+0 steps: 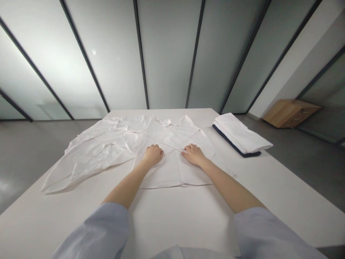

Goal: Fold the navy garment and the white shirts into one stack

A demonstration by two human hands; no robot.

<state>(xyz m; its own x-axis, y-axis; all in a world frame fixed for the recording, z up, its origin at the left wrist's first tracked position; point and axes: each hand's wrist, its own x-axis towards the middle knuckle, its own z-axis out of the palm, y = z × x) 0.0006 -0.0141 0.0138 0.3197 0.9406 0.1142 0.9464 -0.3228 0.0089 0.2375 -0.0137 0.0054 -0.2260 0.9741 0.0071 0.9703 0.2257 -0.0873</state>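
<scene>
A white garment (172, 135) lies spread on the white table, its collar edge at the far side and its straight hem toward me. My left hand (153, 155) rests on the left part of the cloth with its fingers curled; whether it pinches any fabric is too small to tell. On the right part, my right hand (193, 154) lies with its fingers somewhat spread, touching the fabric. Another white, rumpled cloth (105, 144) reaches leftward from beside this garment, and the two meet or overlap near the left hand.
Folded white cloth (239, 133) sits on a dark folded piece (229, 142) near the right edge of the table (183, 223). A wooden cabinet (285, 113) stands on the floor at the right. Frosted panels rise behind the table.
</scene>
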